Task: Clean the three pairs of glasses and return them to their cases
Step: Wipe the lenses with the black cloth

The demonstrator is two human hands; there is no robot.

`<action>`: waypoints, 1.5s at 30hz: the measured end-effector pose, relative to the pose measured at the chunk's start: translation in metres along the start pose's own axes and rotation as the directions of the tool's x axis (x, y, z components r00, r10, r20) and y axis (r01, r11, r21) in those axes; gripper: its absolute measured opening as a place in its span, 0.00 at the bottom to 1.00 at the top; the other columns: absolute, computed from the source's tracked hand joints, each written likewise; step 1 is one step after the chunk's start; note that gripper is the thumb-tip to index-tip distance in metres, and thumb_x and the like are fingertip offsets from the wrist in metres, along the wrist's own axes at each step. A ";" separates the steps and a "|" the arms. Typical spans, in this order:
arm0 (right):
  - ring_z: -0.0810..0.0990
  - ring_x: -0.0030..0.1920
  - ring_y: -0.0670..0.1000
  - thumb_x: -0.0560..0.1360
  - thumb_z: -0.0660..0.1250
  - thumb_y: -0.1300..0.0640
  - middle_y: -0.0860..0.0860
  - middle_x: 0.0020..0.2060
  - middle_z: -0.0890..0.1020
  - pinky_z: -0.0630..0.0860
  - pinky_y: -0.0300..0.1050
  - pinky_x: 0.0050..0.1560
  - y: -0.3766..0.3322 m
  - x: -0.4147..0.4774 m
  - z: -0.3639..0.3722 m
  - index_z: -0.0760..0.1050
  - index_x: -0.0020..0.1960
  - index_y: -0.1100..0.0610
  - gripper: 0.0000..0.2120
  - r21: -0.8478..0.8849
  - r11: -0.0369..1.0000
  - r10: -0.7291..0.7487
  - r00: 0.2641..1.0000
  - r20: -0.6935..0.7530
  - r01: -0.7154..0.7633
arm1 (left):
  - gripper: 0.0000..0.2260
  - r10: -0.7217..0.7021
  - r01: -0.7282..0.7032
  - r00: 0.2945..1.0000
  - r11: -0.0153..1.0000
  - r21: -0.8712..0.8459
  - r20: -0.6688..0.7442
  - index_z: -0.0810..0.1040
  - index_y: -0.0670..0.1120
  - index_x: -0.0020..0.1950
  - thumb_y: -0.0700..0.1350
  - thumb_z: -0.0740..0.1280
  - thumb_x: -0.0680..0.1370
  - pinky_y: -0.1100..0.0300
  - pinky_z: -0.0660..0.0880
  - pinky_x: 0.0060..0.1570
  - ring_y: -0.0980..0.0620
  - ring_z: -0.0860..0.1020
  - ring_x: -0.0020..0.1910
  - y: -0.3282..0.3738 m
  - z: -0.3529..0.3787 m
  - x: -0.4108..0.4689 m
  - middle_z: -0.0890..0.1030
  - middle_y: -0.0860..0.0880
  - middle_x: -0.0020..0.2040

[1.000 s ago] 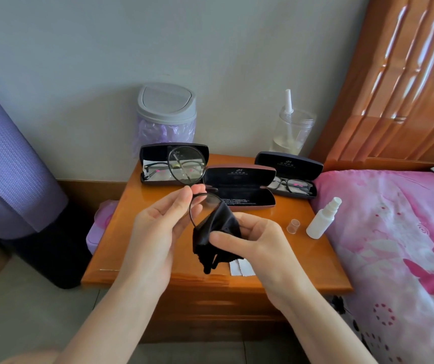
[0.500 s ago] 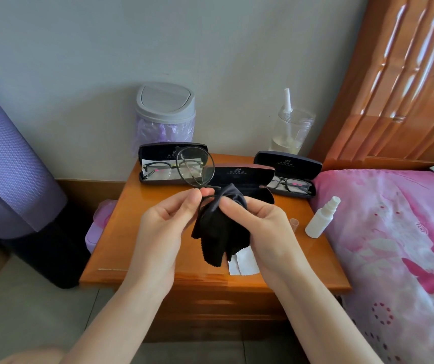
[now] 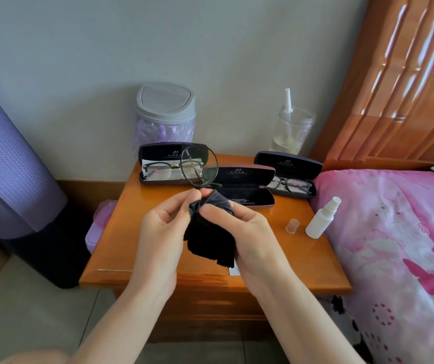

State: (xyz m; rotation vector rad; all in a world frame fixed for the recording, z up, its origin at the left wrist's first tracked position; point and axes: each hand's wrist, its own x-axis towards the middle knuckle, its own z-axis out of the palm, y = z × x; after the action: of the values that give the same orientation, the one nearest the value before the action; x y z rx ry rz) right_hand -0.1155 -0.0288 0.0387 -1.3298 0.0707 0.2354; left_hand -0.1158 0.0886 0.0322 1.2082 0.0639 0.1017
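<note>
Above the wooden nightstand (image 3: 121, 248) my left hand (image 3: 162, 232) pinches a pair of round thin-framed glasses (image 3: 198, 165) at the bridge; one lens stands upright above my fingers. My right hand (image 3: 247, 232) grips a black cleaning cloth (image 3: 210, 243) wrapped over the other lens, which is hidden. Three open cases stand at the back: the left case (image 3: 158, 156) holds dark-framed glasses (image 3: 158, 168), the middle case (image 3: 244, 185) holds no glasses, the right case (image 3: 289, 164) holds black glasses (image 3: 290, 185).
A white spray bottle (image 3: 322, 219) and its small clear cap (image 3: 292, 225) stand at the nightstand's right. A grey-lidded bin (image 3: 165, 109) and a clear jar (image 3: 292, 130) sit by the wall. A pink bed (image 3: 399, 245) lies to the right, a purple roll (image 3: 5, 164) to the left.
Both hands rose and closed together. The cloth, first hanging below one lens, is now bunched round it in my right hand. The free lens swung up and to the right.
</note>
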 end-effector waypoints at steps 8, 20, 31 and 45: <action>0.85 0.43 0.48 0.70 0.70 0.54 0.52 0.39 0.86 0.78 0.35 0.39 0.000 0.004 -0.009 0.83 0.46 0.54 0.07 -0.026 0.994 -0.110 0.991 -0.075 0.109 | 0.12 0.000 0.000 1.000 1.000 0.030 0.001 0.84 0.51 0.48 0.53 0.65 0.69 0.59 0.74 0.55 0.55 0.81 0.53 -0.002 -0.004 0.006 0.85 0.51 0.47; 0.84 0.42 0.42 0.75 0.66 0.58 0.53 0.41 0.86 0.75 0.29 0.38 0.014 -0.017 -0.015 0.82 0.52 0.59 0.09 -0.134 0.986 -0.108 0.994 -0.023 0.104 | 0.11 -0.022 0.013 0.997 0.993 -0.116 -0.079 0.82 0.47 0.46 0.50 0.66 0.68 0.57 0.73 0.62 0.56 0.83 0.51 -0.002 0.001 0.005 0.86 0.54 0.45; 0.85 0.43 0.47 0.73 0.70 0.58 0.55 0.42 0.86 0.75 0.29 0.38 0.014 -0.014 -0.005 0.82 0.50 0.61 0.09 -0.111 0.992 -0.068 0.998 -0.019 0.066 | 0.11 -0.060 0.060 0.998 0.998 -0.025 -0.028 0.85 0.51 0.41 0.54 0.67 0.67 0.54 0.75 0.57 0.58 0.82 0.52 -0.002 -0.001 0.002 0.86 0.52 0.47; 0.85 0.43 0.50 0.72 0.71 0.57 0.54 0.41 0.86 0.80 0.38 0.40 0.004 -0.006 -0.003 0.82 0.50 0.59 0.08 -0.191 0.972 -0.138 0.990 0.001 0.135 | 0.11 -0.033 0.034 0.999 0.999 0.038 -0.028 0.85 0.50 0.42 0.52 0.65 0.69 0.64 0.78 0.41 0.56 0.83 0.46 -0.003 -0.001 -0.003 0.86 0.51 0.43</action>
State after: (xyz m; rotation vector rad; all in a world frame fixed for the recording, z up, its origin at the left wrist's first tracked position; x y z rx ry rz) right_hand -0.1218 -0.0313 0.0351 -1.5202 -0.0340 0.1187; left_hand -0.1188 0.0881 0.0287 1.2443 0.1108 0.0882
